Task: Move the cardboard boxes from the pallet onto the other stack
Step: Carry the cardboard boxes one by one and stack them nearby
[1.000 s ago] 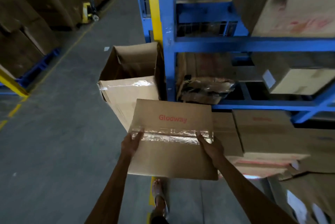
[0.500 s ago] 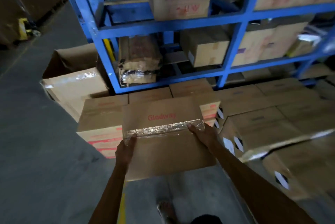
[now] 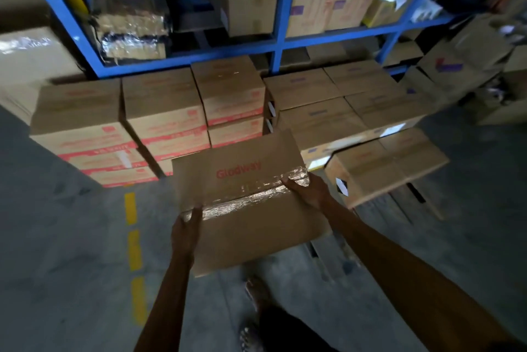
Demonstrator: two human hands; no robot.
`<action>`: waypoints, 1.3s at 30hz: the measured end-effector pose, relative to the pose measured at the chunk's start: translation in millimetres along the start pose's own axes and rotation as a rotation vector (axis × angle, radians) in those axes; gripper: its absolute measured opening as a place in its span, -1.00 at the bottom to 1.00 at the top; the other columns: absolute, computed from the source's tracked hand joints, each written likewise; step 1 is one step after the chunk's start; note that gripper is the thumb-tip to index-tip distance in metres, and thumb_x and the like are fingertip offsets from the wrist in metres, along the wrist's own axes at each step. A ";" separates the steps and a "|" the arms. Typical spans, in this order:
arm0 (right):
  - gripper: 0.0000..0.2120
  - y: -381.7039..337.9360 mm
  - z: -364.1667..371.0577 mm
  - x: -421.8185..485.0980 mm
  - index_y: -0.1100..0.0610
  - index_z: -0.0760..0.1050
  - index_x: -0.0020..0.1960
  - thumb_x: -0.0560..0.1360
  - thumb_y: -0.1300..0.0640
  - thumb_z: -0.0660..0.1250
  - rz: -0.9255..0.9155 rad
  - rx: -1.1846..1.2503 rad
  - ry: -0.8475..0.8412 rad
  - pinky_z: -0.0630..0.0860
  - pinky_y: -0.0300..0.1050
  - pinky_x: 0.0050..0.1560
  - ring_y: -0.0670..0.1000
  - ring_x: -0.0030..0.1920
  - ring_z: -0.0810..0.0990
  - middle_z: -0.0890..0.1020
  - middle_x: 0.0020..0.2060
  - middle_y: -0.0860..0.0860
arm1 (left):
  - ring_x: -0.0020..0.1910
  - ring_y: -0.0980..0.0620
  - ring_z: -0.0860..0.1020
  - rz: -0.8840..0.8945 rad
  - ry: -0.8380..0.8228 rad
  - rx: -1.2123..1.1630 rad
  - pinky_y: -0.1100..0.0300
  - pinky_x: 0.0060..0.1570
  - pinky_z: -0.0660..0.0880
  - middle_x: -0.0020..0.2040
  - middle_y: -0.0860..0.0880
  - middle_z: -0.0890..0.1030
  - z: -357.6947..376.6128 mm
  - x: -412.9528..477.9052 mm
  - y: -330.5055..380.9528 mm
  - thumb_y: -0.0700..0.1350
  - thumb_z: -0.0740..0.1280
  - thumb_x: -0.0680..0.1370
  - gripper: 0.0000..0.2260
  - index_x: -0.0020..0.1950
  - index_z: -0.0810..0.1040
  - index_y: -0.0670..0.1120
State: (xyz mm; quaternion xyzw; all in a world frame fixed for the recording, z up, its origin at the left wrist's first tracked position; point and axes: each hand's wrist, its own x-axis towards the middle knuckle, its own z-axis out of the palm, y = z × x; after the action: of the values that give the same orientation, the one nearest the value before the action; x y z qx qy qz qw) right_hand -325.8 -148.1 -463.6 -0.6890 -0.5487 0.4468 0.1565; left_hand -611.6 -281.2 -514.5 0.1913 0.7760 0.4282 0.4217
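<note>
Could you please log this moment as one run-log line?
carry | left hand and right hand hold Glodway box | red-printed stack ahead

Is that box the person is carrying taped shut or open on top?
Shut. On the carried box, the flaps lie flat, with a shiny tape strip along the seam between the left hand and right hand.

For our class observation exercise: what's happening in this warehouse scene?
A person holds a brown cardboard box with red Glodway lettering and clear tape, left hand gripping its near left edge, right hand its right edge. The box hangs above the grey floor, facing stacked red-printed cardboard boxes before a blue metal rack. It is not yet set down.
</note>
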 end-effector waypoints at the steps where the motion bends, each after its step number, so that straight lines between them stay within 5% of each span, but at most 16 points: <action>1: -0.25 13.5 -5.6 -2.6 -0.09 0.60 0.18 0.16 -0.54 0.39 0.023 -0.011 0.018 0.49 -0.11 0.18 -0.10 0.09 0.61 0.67 0.07 -0.15 | 0.04 -0.05 0.61 -0.020 -0.007 0.006 -0.01 0.09 0.54 0.04 -0.06 0.66 6.5 -6.6 -7.0 0.36 0.32 0.41 -0.44 0.14 0.61 -0.06; 4: -0.09 59.2 -24.7 -2.6 -0.10 0.57 0.23 0.07 -0.64 0.32 0.049 -0.025 0.027 0.48 -0.03 0.28 -0.05 0.19 0.61 0.66 0.13 -0.12 | 0.04 -0.10 0.62 -0.041 -0.041 -0.001 -0.11 0.10 0.56 0.05 -0.08 0.67 33.0 -21.6 -25.2 0.42 0.31 0.32 -0.38 0.14 0.61 -0.02; 9: -0.53 84.7 -72.6 -20.1 -0.26 0.50 0.09 0.24 -0.39 0.46 0.048 0.015 0.054 0.48 -0.13 0.19 -0.08 0.11 0.59 0.62 0.07 -0.16 | 0.08 -0.14 0.59 -0.054 -0.090 0.034 -0.11 0.15 0.52 0.11 -0.13 0.64 90.6 -48.3 -27.9 0.30 0.30 0.46 -0.49 0.20 0.59 -0.05; 13: -0.43 119.2 -117.3 7.6 -0.03 0.58 0.22 0.32 -0.29 0.48 0.104 -0.029 -0.016 0.47 -0.23 0.04 -0.06 0.08 0.64 0.67 0.02 -0.10 | 0.08 -0.13 0.59 -0.085 -0.098 0.020 -0.07 0.15 0.52 0.10 -0.12 0.64 148.9 -60.7 -27.0 0.24 0.31 0.51 -0.55 0.21 0.58 -0.07; 17: -0.27 158.3 -161.6 52.9 -0.04 0.56 0.25 0.19 -0.40 0.48 0.105 -0.046 -0.066 0.54 -0.06 0.20 -0.06 0.08 0.64 0.67 0.08 -0.11 | 0.11 -0.11 0.59 -0.140 -0.074 0.026 -0.14 0.20 0.51 0.12 -0.08 0.64 218.1 -58.2 -39.8 0.41 0.28 0.36 -0.37 0.20 0.58 -0.02; 25: -0.38 262.2 -226.6 199.6 -0.08 0.57 0.18 0.22 -0.36 0.50 0.081 -0.070 -0.166 0.58 -0.05 0.10 -0.03 0.00 0.65 0.68 0.04 -0.10 | -0.04 -0.05 0.65 -0.227 -0.027 0.018 -0.09 0.04 0.61 0.01 -0.05 0.68 367.9 -34.1 -78.8 0.41 0.35 0.32 -0.40 0.10 0.63 -0.02; 33: -0.49 345.8 -205.7 352.7 0.05 0.61 0.16 0.34 -0.24 0.49 0.075 -0.217 -0.255 0.48 -0.12 0.12 0.07 0.03 0.60 0.65 0.11 0.05 | -0.03 -0.03 0.64 -0.250 -0.009 0.083 0.00 -0.03 0.61 0.05 -0.05 0.66 478.7 58.4 -144.8 0.47 0.30 0.31 -0.33 0.13 0.61 -0.03; 39: -0.68 406.4 -151.7 455.9 -0.06 0.55 -0.18 0.29 -0.25 0.53 0.119 -0.157 -0.251 0.45 -0.28 -0.19 -0.23 -0.22 0.53 0.61 -0.22 -0.20 | -0.04 -0.03 0.62 -0.279 -0.014 0.114 0.13 -0.16 0.55 0.07 -0.09 0.64 533.8 164.1 -207.6 0.29 0.30 0.48 -0.52 0.16 0.59 -0.06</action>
State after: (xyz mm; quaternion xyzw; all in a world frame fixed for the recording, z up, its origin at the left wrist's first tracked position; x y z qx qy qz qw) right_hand 43.5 160.3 -869.1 -0.6693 -0.5553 0.4936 0.0057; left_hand -255.1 -20.9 -914.7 0.1081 0.8152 0.3192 0.4710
